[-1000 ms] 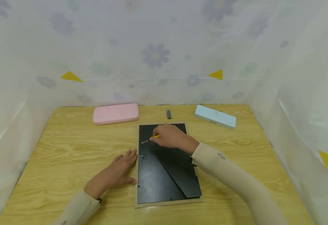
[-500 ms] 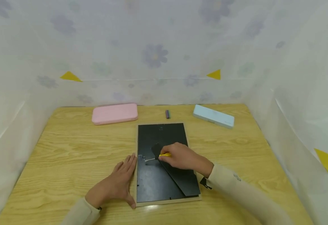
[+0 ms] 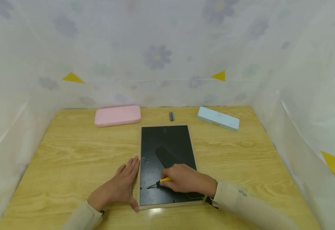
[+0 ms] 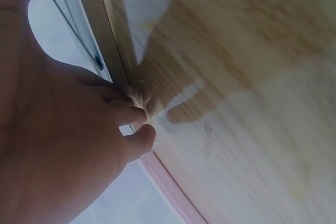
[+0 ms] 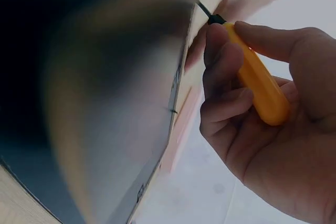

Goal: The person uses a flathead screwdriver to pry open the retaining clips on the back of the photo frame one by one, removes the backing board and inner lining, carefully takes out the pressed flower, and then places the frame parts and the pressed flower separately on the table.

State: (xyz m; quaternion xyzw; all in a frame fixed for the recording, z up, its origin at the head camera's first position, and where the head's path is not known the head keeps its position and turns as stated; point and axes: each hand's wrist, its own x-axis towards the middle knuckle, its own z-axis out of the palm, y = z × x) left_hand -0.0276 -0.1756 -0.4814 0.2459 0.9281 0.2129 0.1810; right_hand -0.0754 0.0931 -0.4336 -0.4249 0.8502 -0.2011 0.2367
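Observation:
A picture frame (image 3: 182,140) lies face down, its black backing board up and its pale wooden rim showing all round. An easel leg (image 3: 166,156) slants across the backing, its lower part behind my right hand. In my right hand (image 3: 182,179) I grip a screwdriver (image 5: 260,82) by its yellow handle, fingers and thumb curled round it. Its thin shaft points left, the tip close to a small dark tab (image 3: 141,188) on the left edge. My left hand (image 3: 120,182) lies beside the frame, fingers extended and touching its left rim, thumb near the lower left corner.
Toward the back of the wooden table (image 3: 78,143) lie a pink case (image 3: 117,115), a small dark cylindrical piece (image 3: 171,116) and a light blue box (image 3: 218,118). White flowered sheeting (image 3: 156,38) encloses the table at the back and sides.
My right hand has brought the screwdriver from the frame's upper left, past the hanger, down to the lower left edge. My left thumb has spread down toward the frame's lower corner.

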